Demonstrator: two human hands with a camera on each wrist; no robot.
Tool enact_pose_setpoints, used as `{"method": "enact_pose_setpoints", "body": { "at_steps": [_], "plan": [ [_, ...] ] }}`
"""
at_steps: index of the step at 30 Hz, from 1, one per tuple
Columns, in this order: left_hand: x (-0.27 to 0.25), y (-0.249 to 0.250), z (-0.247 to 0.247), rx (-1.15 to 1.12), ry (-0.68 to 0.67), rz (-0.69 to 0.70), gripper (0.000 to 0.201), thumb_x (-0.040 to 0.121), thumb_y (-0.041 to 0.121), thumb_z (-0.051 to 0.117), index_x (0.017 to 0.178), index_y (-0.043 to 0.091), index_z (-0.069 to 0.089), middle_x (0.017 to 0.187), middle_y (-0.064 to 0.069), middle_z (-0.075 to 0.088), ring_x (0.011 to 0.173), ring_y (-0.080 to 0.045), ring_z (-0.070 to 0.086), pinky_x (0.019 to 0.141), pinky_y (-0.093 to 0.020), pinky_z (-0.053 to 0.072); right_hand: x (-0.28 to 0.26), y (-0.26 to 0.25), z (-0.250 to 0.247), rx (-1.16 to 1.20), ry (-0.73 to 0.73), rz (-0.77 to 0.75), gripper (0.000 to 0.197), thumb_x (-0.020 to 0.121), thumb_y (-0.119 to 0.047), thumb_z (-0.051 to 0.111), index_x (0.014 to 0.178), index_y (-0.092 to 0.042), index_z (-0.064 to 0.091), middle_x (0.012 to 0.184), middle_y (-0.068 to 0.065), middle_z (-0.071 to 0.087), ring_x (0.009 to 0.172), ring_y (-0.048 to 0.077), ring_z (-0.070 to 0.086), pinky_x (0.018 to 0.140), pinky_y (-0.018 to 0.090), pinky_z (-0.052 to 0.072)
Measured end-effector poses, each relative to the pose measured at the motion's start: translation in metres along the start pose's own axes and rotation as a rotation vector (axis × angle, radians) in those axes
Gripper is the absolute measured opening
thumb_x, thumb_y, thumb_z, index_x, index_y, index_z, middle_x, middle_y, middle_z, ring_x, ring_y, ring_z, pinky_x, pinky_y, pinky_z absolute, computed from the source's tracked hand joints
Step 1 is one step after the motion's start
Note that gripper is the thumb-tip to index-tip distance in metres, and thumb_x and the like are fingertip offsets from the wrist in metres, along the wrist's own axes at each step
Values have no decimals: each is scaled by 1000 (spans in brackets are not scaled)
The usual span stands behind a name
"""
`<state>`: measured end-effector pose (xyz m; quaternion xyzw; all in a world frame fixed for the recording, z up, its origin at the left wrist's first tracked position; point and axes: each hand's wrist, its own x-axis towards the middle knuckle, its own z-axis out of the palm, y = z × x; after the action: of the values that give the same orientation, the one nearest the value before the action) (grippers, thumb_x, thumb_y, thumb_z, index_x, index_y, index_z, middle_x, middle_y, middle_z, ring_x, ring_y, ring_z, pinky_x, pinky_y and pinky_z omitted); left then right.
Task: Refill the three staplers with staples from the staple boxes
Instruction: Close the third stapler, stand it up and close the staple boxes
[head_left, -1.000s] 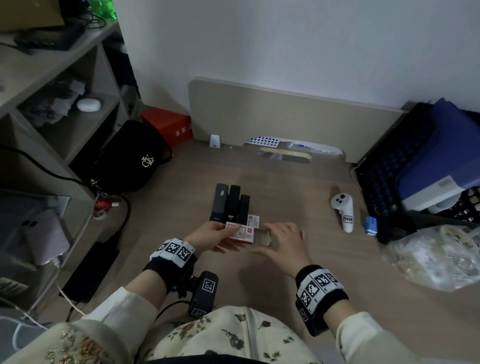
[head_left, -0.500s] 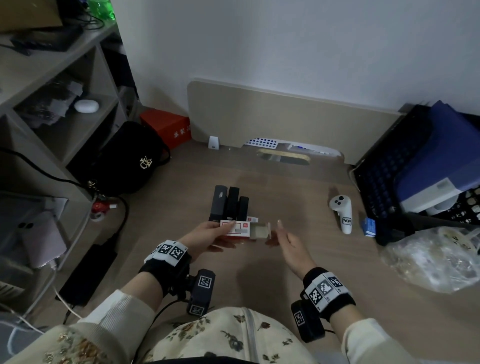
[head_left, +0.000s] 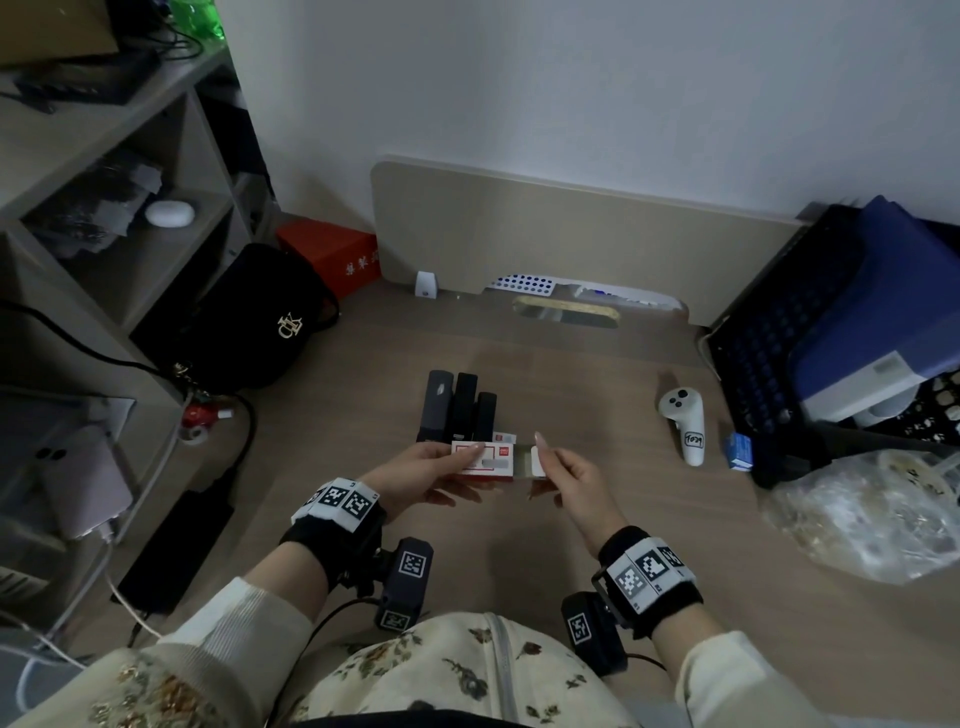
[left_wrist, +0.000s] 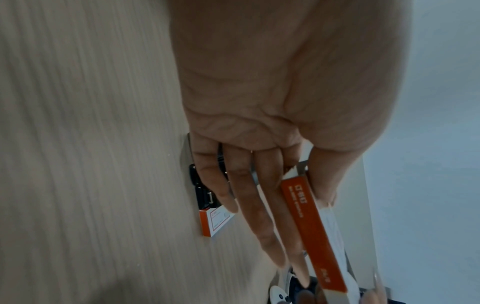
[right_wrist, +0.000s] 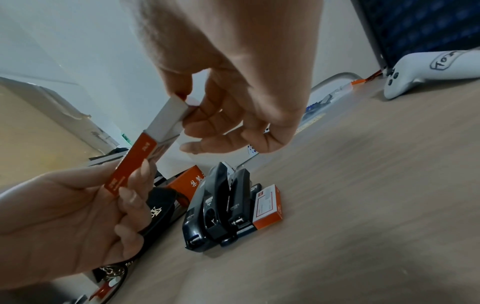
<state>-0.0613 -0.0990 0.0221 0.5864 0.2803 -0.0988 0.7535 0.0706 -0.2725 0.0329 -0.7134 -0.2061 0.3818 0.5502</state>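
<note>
1. While it is held above the worktop, the red-and-white staple box lies flat between both hands, its white inner tray slid partly out of the right end.
2. The left hand has its grip closed round the box sleeve, thumb on the top face and fingers underneath along the red edge.
3. The right hand has its grip pinched on the end of the tray, thumb and forefinger on opposite faces, the other fingers loosely curled below.
4. Just beyond the held box, three black staplers stand side by side on the worktop, touching one another, their noses toward the person.
5. A second staple box lies flat, touching the right-hand stapler.
6. A white controller lies well to the right; a black bag sits at the left by the shelves.
</note>
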Motion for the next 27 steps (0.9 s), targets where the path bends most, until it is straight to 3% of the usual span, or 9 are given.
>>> {"method": "enact_pose_setpoints", "body": {
  "at_steps": [4, 7, 12, 15, 19, 21, 23, 25, 27],
  "plan": [
    [-3, 3, 1, 10, -45, 25, 29, 91, 39, 59, 101, 14, 69, 99, -4, 74, 84, -14, 69, 80, -28, 47, -1, 0, -1, 3, -64, -18, 25, 91, -35, 58, 86, -14, 69, 80, -1, 68, 64, 3, 59, 54, 9, 40],
    [-6, 5, 0, -27, -102, 64, 28, 87, 41, 66, 95, 15, 73, 97, -5, 73, 82, -15, 68, 79, -28, 46, -1, -1, -1, 6, -160, -11, 51, 75, -55, 68, 89, -7, 67, 83, 4, 64, 72, 14, 54, 61, 19, 38],
    [-9, 9, -2, -40, -211, 104, 46, 67, 56, 80, 91, 16, 76, 95, -5, 73, 82, -15, 68, 77, -24, 52, 3, -3, 1, 70, -315, -6, 62, 53, -69, 77, 83, -16, 70, 75, 0, 65, 64, 8, 53, 59, 19, 37],
    [-10, 12, 0, -29, -269, 102, 44, 70, 53, 79, 92, 15, 76, 96, -8, 73, 84, -18, 68, 78, -24, 53, 5, 0, 4, 59, -369, -10, 70, 44, -75, 76, 84, -18, 72, 73, -6, 66, 63, 5, 53, 59, 16, 40],
    [-6, 13, 1, -44, -191, 81, 36, 87, 38, 66, 102, 5, 72, 102, -17, 71, 87, -23, 66, 81, -29, 50, 4, -4, 7, 73, -253, -24, 68, 55, -75, 70, 91, -17, 67, 78, -2, 67, 63, 4, 57, 56, 13, 40],
    [-2, 14, 2, -42, -35, 70, 31, 88, 37, 67, 98, 8, 73, 99, -13, 73, 82, -20, 67, 79, -28, 49, 5, -8, 10, 41, -103, -43, 55, 71, -62, 61, 99, -15, 65, 87, 2, 68, 71, 8, 62, 57, 11, 44],
    [5, 12, 4, -37, 139, 62, 32, 88, 37, 67, 102, 9, 72, 103, -14, 74, 84, -18, 68, 77, -27, 49, 7, -10, 12, -37, 22, -68, 50, 78, -52, 57, 108, -12, 62, 100, 3, 68, 90, 16, 64, 68, 13, 48],
    [11, 8, 5, -33, 230, 69, 33, 88, 38, 68, 106, 10, 72, 105, -11, 75, 85, -16, 69, 74, -24, 51, 6, -12, 16, -143, 23, -56, 43, 83, -46, 61, 116, -19, 56, 110, -2, 63, 102, 15, 59, 75, 14, 46],
    [14, 6, 7, -12, 225, 56, 31, 88, 37, 68, 104, 11, 73, 101, -9, 76, 83, -14, 69, 72, -23, 52, 3, -12, 19, -207, -59, -10, 51, 80, -40, 70, 124, -26, 49, 113, -8, 59, 102, 7, 56, 71, 10, 44]
  ]
}}
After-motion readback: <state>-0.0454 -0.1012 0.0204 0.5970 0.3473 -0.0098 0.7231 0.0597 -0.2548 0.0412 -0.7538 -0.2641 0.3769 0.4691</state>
